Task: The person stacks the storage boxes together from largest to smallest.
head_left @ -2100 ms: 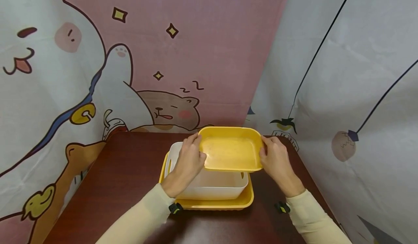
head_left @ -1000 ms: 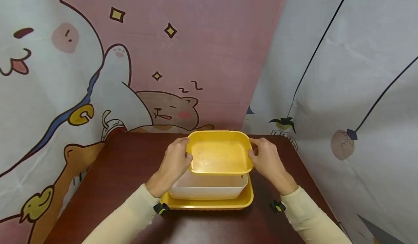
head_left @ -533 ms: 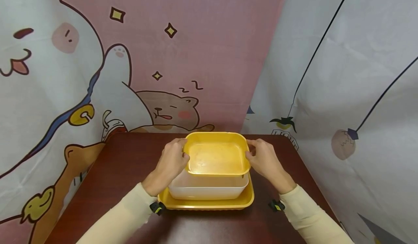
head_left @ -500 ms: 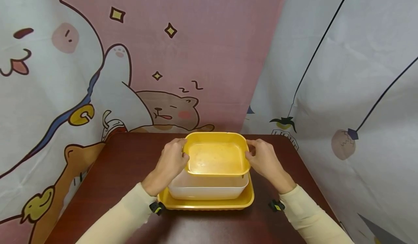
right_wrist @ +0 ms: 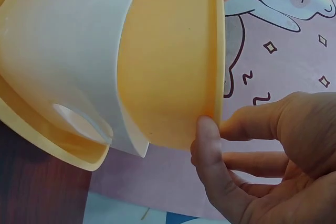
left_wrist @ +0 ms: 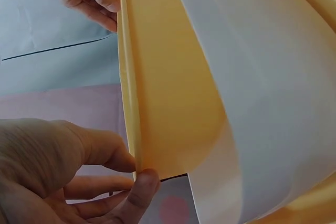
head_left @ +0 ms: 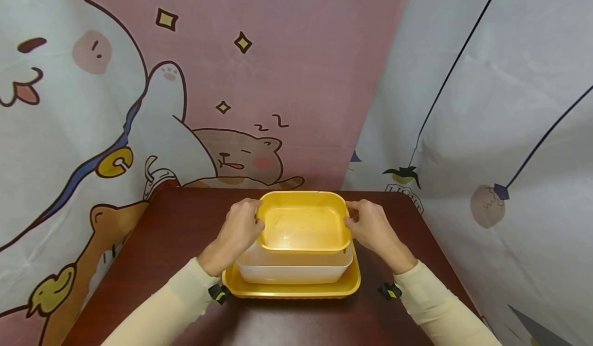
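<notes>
A small yellow tray [head_left: 303, 227] hangs level over a white bin [head_left: 294, 273], its underside partly hidden by the bin's wall in both wrist views. My left hand [head_left: 236, 231] pinches the tray's left rim between thumb and fingers. At the opposite end, my right hand [head_left: 374, 230] pinches the right rim the same way. The white bin stands inside a larger yellow tray [head_left: 296, 291] on the table. An oval handle hole [right_wrist: 83, 121] shows in the bin's side in the right wrist view. Whether the small tray touches the bin, I cannot tell.
The dark reddish-brown table [head_left: 153, 263] runs back to a pink cartoon-printed cloth [head_left: 301, 78]. A whitish cloth [head_left: 486, 104] hangs along the right side. Each wrist carries a small black device [head_left: 219, 293].
Both hands have carried the small yellow tray to the left and somewhat lower, so it now sits centred above the white bin. Their hold on its rim is the same.
</notes>
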{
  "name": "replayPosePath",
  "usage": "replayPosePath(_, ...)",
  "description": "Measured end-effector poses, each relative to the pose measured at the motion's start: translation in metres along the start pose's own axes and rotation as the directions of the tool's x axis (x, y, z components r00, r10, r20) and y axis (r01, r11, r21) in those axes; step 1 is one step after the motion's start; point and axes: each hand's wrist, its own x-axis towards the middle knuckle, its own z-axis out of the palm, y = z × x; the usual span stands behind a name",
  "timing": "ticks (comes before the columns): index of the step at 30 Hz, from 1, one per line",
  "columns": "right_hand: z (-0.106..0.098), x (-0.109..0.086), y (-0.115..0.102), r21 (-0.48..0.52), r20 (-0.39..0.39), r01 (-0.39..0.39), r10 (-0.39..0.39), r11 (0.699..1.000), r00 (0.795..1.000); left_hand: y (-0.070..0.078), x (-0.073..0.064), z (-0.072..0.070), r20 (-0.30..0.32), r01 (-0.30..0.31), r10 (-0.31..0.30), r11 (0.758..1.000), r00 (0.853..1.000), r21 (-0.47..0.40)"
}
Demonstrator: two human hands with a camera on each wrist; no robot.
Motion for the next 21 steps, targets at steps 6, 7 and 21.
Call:
replayPosePath(6,0.0011,0.0028,-0.0001,0.029,0.047,-0.023,0.021,0.999,0.999,-0.0013,0.0007,-0.0032,0.035,0.021,-0.021,1.0,0.999,0.0)
replayPosePath(7,0.0012,0.0032,-0.0002,0.03,0.054,-0.023,0.022,0.999,0.998,-0.0017,0.001,-0.0036,0.04,0.024,-0.023,1.0,0.999,-0.003)
replayPosePath(21,0.0018,0.0073,-0.0059,0.084,0.179,-0.073,0.057,0.994,0.982,-0.0077,0.0083,-0.0059,0.137,0.061,-0.057,0.998,0.989,-0.025)
